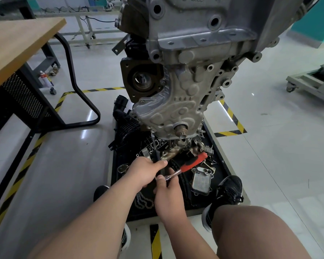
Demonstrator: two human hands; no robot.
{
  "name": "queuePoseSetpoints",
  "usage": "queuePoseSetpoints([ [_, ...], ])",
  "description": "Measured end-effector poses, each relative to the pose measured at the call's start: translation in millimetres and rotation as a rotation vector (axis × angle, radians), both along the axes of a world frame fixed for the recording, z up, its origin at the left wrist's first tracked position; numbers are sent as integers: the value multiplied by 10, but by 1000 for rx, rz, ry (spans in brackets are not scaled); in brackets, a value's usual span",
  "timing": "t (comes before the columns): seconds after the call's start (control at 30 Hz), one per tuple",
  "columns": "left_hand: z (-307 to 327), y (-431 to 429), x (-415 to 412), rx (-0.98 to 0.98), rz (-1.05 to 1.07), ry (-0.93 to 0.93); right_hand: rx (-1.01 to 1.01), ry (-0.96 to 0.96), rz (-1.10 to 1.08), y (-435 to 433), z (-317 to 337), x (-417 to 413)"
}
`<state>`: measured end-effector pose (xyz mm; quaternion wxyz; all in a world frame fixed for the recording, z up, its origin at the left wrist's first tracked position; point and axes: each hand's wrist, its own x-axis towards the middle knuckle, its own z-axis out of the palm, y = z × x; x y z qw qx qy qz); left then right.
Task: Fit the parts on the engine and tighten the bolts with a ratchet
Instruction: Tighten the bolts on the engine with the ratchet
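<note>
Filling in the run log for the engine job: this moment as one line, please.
left hand grips dark object | right hand pinches metal end of ratchet | both over parts tray | engine untouched

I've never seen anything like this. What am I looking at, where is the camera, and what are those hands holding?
No robot here: this one picture comes from a camera worn on a person's head, looking down at their own bare arms. The big grey cast-metal engine looms over a black tray of loose parts on the floor, among them a ribbed silver metal block. The left hand grips a black-handled tool with a thin metal shaft. The right hand pinches the shiny metal end of a ratchet with a red and black handle. A black shoe rests by the tray; a wooden-topped table stands at the left.
</note>
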<state>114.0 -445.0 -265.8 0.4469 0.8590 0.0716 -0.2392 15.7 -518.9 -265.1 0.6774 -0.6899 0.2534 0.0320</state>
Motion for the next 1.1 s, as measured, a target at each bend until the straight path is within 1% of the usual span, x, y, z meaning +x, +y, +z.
queuePoseSetpoints([
  [0.1, 2, 43, 12, -30, -7, 73, 265, 118, -112, -37, -10, 53],
  [0.23, -12, 90, 36, -114, -2, 159, 575, 178, -173, -37, -3, 72],
  [0.43, 31, 60, 26, -187, 1, 190, 900, 159, -170, -8, 32, 86],
  [0.53, 77, 45, 13, -187, -10, 212, 1020, 169, -155, -7, 61, 79],
  [0.67, 88, 57, 11, -222, 6, 225, 1156, 191, -193, -3, 120, 83],
  [0.77, 85, 66, 15, -218, 10, 207, 1206, 190, -214, 9, 144, 85],
  [0.9, 81, 65, 13, -184, -1, 185, 1194, 186, -200, 20, 130, 89],
  [1.0, 87, 47, 15, -138, -14, 158, 1121, 172, -166, 7, 112, 88],
  [1.1, 69, 32, 26, -91, -17, 121, 964, 176, -161, -2, 89, 91],
])
